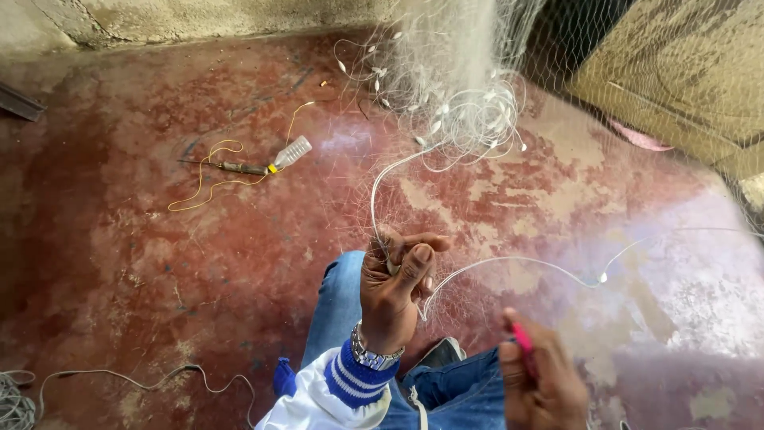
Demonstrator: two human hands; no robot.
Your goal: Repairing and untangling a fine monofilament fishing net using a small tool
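While pinched, net line (477, 267) within left grip (398, 275).

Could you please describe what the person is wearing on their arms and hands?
The left hand is bare, with a silver metal wristwatch on the wrist. Below it is a white jacket sleeve ending in a blue ribbed cuff with white stripes. The right hand is bare; no sleeve shows.

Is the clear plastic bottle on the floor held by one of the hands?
No, the clear plastic bottle lies on the red floor, apart from both hands.
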